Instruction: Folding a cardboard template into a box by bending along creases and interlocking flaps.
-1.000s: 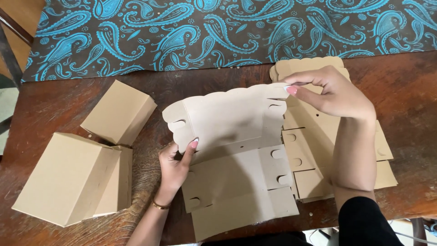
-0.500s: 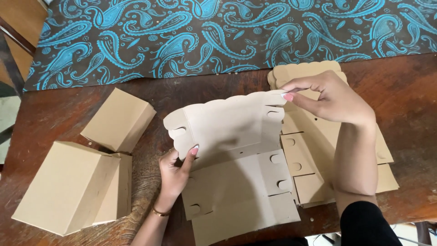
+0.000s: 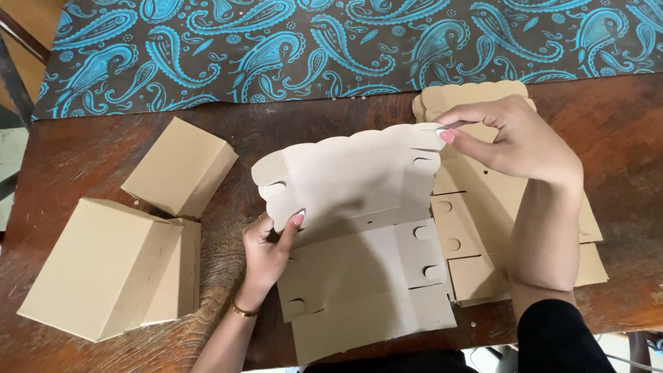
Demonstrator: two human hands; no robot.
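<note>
My left hand (image 3: pixel 266 252) pinches the lower left corner of the flat cardboard box blank (image 3: pixel 359 235), and my right hand (image 3: pixel 514 141) grips its upper right corner, the scalloped flap raised. It lies on the wooden table (image 3: pixel 90 159), overlapping a stack of flat blanks (image 3: pixel 483 228) on the right; two folded boxes (image 3: pixel 110 266) (image 3: pixel 179 166) sit left, patterned cloth (image 3: pixel 345 41) beyond

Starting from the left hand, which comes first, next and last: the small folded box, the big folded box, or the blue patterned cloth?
From the left hand:
1. Big folded box, lower left.
2. Small folded box, upper left; close to call with the big one.
3. Blue patterned cloth, along the table's far edge.
</note>
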